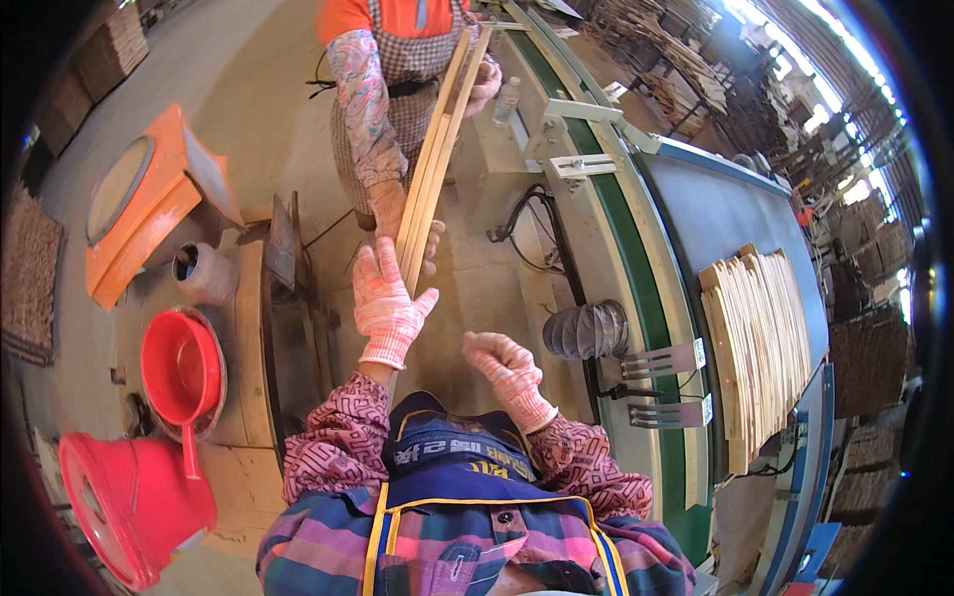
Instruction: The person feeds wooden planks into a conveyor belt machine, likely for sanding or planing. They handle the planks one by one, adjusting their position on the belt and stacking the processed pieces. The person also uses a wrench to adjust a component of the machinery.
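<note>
My left hand (pixel 389 306), in a pink-and-white knit glove, is open with its fingers spread. It lies at the near end of a bundle of long, narrow wooden strips (pixel 433 164); whether the palm touches them cannot be made out. A co-worker in an orange top and checked apron holds the strips, one hand (pixel 484 87) near the far end and the other hand (pixel 390 207) near my fingertips. My right hand (pixel 509 375), gloved alike, is curled closed in front of my blue apron (pixel 447 462), apart from the strips, with nothing visible in it.
To the right runs a machine with a green belt (pixel 636 233), metal brackets (pixel 661 363) and a grey flexible hose (pixel 586 330). Beyond it lies a stack of wooden slats (pixel 760 348). On the left are a red dipper (pixel 181 366), a red bucket (pixel 139 502) and an orange housing (pixel 159 204).
</note>
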